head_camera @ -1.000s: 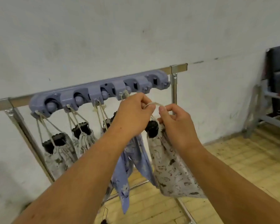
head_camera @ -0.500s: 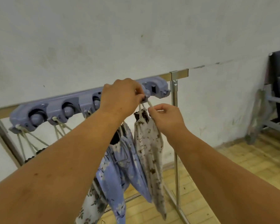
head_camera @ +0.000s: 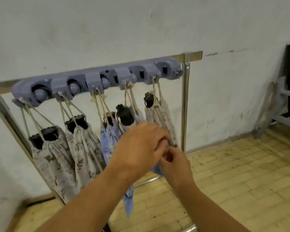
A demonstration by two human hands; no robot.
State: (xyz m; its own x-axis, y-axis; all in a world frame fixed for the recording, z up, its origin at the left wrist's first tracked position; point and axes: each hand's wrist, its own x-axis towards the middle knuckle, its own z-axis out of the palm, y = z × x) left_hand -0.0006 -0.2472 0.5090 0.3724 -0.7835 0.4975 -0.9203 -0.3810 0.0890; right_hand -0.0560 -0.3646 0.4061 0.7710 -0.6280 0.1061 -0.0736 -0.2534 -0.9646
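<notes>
A purple hook rack [head_camera: 94,79] is fixed along a metal rail [head_camera: 192,55] in front of the wall. Several drawstring bags hang from its hooks by cream cords. The rightmost floral bag [head_camera: 159,114] hangs from a hook near the rack's right end. My left hand [head_camera: 139,149] is in front of this bag's lower part, fingers loosely curled and blurred. My right hand [head_camera: 176,164] is just below and to the right, fingers also loosely curled. Neither hand visibly holds anything. A blue bag [head_camera: 109,139] hangs partly behind my left hand.
Two floral bags [head_camera: 57,156] hang at the left of the rack. The stand's upright post [head_camera: 184,106] is just right of the bags. A grey metal shelf frame [head_camera: 281,118] stands at the far right on the wooden floor [head_camera: 233,173].
The floral bag's cord went onto a right-hand hook and was let go. Both hands dropped from the rack down to the bag's lower part.
</notes>
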